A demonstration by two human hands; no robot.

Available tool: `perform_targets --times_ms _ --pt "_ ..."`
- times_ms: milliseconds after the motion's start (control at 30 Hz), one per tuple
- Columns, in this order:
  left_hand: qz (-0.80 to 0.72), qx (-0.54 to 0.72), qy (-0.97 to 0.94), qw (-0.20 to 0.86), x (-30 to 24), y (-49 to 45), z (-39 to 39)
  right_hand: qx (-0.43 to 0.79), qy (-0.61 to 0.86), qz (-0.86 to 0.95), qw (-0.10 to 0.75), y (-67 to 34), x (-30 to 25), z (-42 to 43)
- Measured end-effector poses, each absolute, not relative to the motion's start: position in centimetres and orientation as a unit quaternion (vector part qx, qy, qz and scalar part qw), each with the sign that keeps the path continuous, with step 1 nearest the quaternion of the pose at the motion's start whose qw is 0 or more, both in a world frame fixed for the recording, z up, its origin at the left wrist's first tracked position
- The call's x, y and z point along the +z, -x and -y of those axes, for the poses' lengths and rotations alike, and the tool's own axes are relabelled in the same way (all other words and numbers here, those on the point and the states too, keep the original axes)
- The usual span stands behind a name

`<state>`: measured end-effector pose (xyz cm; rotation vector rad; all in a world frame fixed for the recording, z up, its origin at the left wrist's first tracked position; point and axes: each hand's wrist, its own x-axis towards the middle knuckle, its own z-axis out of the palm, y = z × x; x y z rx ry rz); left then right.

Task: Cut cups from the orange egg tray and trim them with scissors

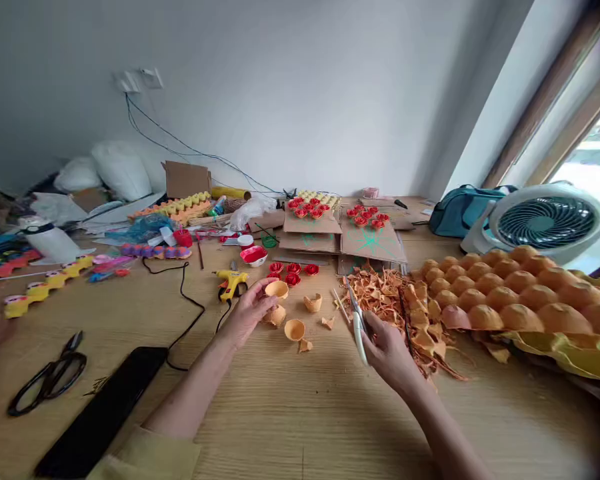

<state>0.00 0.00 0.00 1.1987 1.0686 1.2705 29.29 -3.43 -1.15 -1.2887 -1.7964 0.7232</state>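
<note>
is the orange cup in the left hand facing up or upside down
Facing up: the cup in the left hand shows its round rim and hollow inside.

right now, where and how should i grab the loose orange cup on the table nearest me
I'd pinch the loose orange cup by its rim, thumb outside and a fingertip inside, from above at the near left. Its opening shows toward the camera, leaving the inner wall reachable. A small scrap sits at its near right, and another cup lies beyond its far left.
</note>
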Motion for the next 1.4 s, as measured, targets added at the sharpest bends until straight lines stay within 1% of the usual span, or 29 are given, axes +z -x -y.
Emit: perform_targets --times_ms 67,100,167,200,300,367,433,500,633,767,900,1100,1200,1300,1400 --pt "-0.444 0.528 -0.508 0.516 -0.1 0.1 0.0 0.421 0.474 0.684 0.362 -29.4 -1.1 3.5" --pt "-0.444 0.525 -0.516 0.512 -0.1 0.1 0.0 0.470 0.460 0.669 0.347 -29.4 -1.1 3.5" --pt "-0.445 0.512 -0.538 0.501 -0.3 0.0 0.0 0.539 0.440 0.641 0.325 -29.4 -1.3 3.4" --pt "-0.445 0.503 -0.552 0.494 -0.5 -0.1 0.0 0.552 0.440 0.632 0.320 -29.3 -1.5 3.3" --pt "-0.444 0.477 -0.607 0.455 -0.9 -0.5 0.1 0.540 0.467 0.630 0.308 -29.2 -2.2 2.9" --pt "-0.456 0.451 -0.652 0.405 -1.1 -0.6 0.1 0.522 0.483 0.642 0.286 -29.2 -2.4 2.8" --pt "-0.478 0.413 -0.694 0.345 -1.1 -0.8 0.3 0.501 0.491 0.669 0.245 -29.2 -2.2 3.0" --pt "-0.500 0.374 -0.721 0.300 -1.0 -0.9 0.6 0.471 0.495 0.706 0.187 -29.4 -1.8 3.3" --pt "-0.518 0.311 -0.752 0.263 -0.5 -1.1 1.3 0.415 0.481 0.767 0.090 -29.6 -1.1 4.1" --pt "-0.517 0.275 -0.778 0.227 -0.3 -1.2 1.6 0.365 0.477 0.799 0.032 -29.4 -1.1 4.7" --pt "-0.516 0.239 -0.795 0.212 -0.6 -1.4 1.7 0.317 0.507 0.802 0.008 -29.1 -1.2 4.9" --pt "-0.521 0.209 -0.802 0.206 -1.2 -1.7 1.7 0.248 0.612 0.751 0.025 -30.4 -0.4 4.1" --pt "-0.516 0.206 -0.805 0.209 -1.4 -1.7 1.7 0.271 0.597 0.755 0.026 -30.5 -0.1 4.0" --pt "-0.514 0.197 -0.807 0.213 -1.4 -1.6 1.6 0.306 0.571 0.762 0.007 -30.0 -0.4 4.1" --pt "-0.513 0.188 -0.809 0.218 -1.5 -1.4 1.5 0.276 0.598 0.753 0.002 -29.8 -0.8 3.8"
